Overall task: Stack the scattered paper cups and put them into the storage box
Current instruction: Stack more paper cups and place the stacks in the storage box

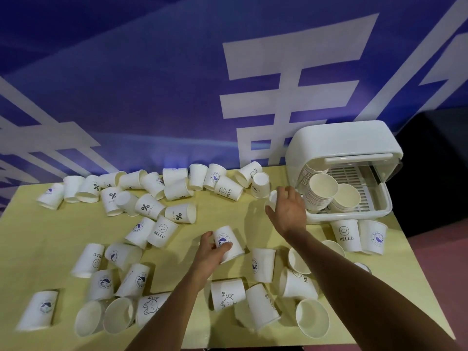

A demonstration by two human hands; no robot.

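Many white paper cups (145, 207) lie scattered over the yellow table (38, 239). My left hand (211, 252) grips one printed cup (229, 243) lying on its side near the table's middle. My right hand (287, 210) reaches toward the far right and curls round a small white cup (273, 198), mostly hidden behind the fingers. Just right of that hand stands the white storage box (342, 148) with its lid raised. Inside it lie two stacks of cups (323, 191), mouths facing me.
Two upright cups (345, 235) stand in front of the box. Several cups lie around my forearms near the front edge. A blue wall with white characters rises right behind the table. The table's right edge drops to a pink floor (443, 262).
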